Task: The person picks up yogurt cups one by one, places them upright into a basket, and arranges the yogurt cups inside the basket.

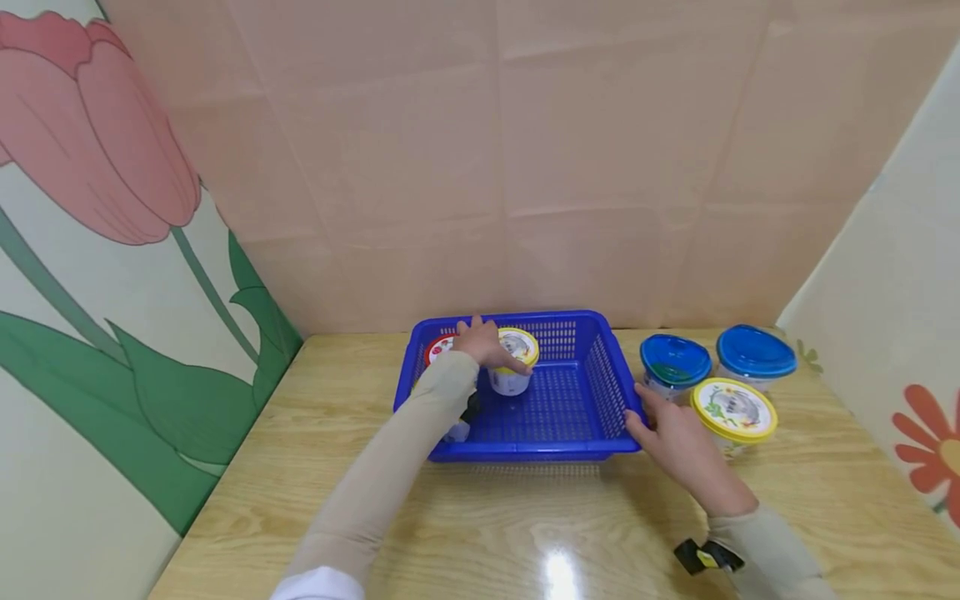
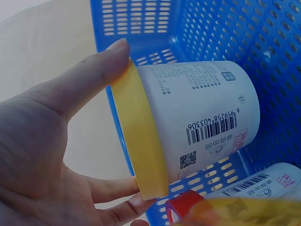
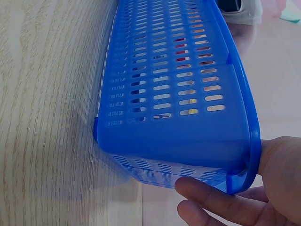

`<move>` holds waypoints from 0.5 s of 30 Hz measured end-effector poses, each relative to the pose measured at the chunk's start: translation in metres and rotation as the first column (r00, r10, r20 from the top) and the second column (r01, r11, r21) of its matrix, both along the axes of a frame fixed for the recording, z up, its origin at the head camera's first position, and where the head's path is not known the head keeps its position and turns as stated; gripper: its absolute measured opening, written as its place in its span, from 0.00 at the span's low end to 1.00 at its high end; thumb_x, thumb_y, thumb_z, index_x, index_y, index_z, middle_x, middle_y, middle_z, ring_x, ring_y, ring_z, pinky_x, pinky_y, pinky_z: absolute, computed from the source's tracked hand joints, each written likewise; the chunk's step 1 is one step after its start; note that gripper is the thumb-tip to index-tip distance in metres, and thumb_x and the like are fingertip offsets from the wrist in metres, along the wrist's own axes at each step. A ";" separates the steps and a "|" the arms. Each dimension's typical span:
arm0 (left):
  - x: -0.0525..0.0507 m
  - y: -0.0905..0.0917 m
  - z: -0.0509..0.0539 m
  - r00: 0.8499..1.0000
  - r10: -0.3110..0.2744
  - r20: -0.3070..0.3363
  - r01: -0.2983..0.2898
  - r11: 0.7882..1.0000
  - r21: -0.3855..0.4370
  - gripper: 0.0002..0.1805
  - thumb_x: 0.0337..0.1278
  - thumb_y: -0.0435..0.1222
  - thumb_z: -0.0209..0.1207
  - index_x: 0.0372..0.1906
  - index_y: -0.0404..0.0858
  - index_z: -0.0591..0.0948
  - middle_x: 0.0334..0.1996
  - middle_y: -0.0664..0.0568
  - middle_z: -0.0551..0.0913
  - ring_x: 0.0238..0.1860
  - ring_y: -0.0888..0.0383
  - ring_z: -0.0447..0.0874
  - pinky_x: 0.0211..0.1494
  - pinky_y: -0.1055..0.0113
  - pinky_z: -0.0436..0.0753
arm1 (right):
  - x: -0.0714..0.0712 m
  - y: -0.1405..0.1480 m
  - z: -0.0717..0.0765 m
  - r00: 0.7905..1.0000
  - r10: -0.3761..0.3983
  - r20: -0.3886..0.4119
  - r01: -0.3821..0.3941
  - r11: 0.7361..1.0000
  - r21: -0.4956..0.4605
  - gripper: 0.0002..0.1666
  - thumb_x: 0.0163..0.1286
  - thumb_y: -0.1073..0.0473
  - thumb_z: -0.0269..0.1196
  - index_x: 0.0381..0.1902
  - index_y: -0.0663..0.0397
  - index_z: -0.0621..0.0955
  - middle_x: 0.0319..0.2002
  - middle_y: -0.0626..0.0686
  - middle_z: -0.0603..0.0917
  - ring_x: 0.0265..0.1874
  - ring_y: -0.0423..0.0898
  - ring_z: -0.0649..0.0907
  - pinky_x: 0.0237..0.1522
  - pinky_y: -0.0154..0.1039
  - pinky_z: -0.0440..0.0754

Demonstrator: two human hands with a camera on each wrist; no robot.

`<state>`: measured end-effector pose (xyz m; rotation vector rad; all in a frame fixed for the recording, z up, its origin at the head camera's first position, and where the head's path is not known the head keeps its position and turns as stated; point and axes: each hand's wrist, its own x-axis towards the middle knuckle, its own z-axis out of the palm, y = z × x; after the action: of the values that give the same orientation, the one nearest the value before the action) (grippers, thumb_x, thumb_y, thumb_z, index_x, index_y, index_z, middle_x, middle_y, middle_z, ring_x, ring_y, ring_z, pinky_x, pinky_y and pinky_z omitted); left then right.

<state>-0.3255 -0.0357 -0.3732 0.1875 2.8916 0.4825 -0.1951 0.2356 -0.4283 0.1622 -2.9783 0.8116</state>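
A blue plastic basket (image 1: 558, 408) with slotted walls sits on the table. Inside it, my left hand (image 1: 483, 343) grips a white tub (image 1: 510, 382) by its yellow lid, thumb on one side of the rim and fingers on the other. The left wrist view shows this tub's printed side and barcode (image 2: 211, 129). Beside it is a red-lidded tub (image 1: 438, 348), partly covered by the hand. Part of another yellow lid (image 2: 240, 210) shows at that view's bottom edge. My right hand (image 1: 678, 442) holds the basket's right rim near its front corner.
Right of the basket stand two blue-lidded tubs (image 1: 677, 360) and a yellow-lidded tub (image 1: 733, 410), close to my right hand. A paper-covered wall (image 1: 495, 183) rises behind the wooden table (image 1: 315, 433). Painted side walls flank it left and right.
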 end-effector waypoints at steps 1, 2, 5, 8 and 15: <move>0.000 0.000 -0.001 1.000 0.002 0.007 -0.002 1.000 -0.008 0.58 0.37 0.62 0.75 0.72 0.37 0.67 0.68 0.40 0.64 0.66 0.40 0.60 0.64 0.49 0.75 | 0.000 0.000 0.000 1.000 0.000 -0.001 0.000 1.000 -0.001 0.37 0.75 0.53 0.57 0.71 0.74 0.64 0.53 0.76 0.79 0.25 0.47 0.80 0.24 0.36 0.77; -0.001 0.000 -0.002 1.000 0.009 0.018 -0.009 1.000 -0.022 0.58 0.37 0.63 0.75 0.73 0.38 0.66 0.68 0.40 0.64 0.67 0.41 0.60 0.64 0.49 0.74 | 0.000 0.000 0.000 1.000 0.000 0.000 0.000 1.000 0.000 0.37 0.75 0.53 0.57 0.71 0.74 0.64 0.53 0.76 0.79 0.26 0.47 0.80 0.24 0.36 0.77; -0.004 0.001 -0.007 0.999 0.026 0.044 -0.024 0.998 -0.053 0.60 0.38 0.64 0.73 0.75 0.39 0.64 0.69 0.42 0.64 0.69 0.42 0.59 0.67 0.50 0.73 | 0.001 0.000 -0.001 1.000 0.001 -0.004 -0.001 1.000 -0.002 0.37 0.75 0.53 0.57 0.70 0.74 0.64 0.53 0.76 0.79 0.25 0.47 0.80 0.24 0.36 0.77; -0.005 0.001 -0.010 0.998 0.036 0.055 -0.033 0.997 -0.066 0.60 0.39 0.65 0.73 0.76 0.40 0.62 0.69 0.42 0.64 0.70 0.43 0.59 0.67 0.50 0.72 | 0.003 0.000 -0.001 1.000 0.000 -0.001 0.000 1.000 -0.004 0.37 0.75 0.53 0.57 0.70 0.74 0.64 0.53 0.76 0.79 0.24 0.46 0.80 0.23 0.36 0.77; -0.001 0.001 -0.007 0.999 0.032 0.026 -0.031 0.998 -0.060 0.59 0.38 0.64 0.73 0.75 0.39 0.64 0.70 0.41 0.64 0.72 0.41 0.58 0.68 0.49 0.71 | 0.004 -0.001 0.001 1.000 -0.004 0.018 0.004 1.000 -0.008 0.38 0.75 0.52 0.57 0.71 0.73 0.63 0.49 0.73 0.82 0.23 0.45 0.78 0.21 0.36 0.75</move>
<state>-0.3266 -0.0347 -0.3803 0.1259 2.8825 0.4006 -0.1914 0.2350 -0.4272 0.1497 -2.9904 0.8296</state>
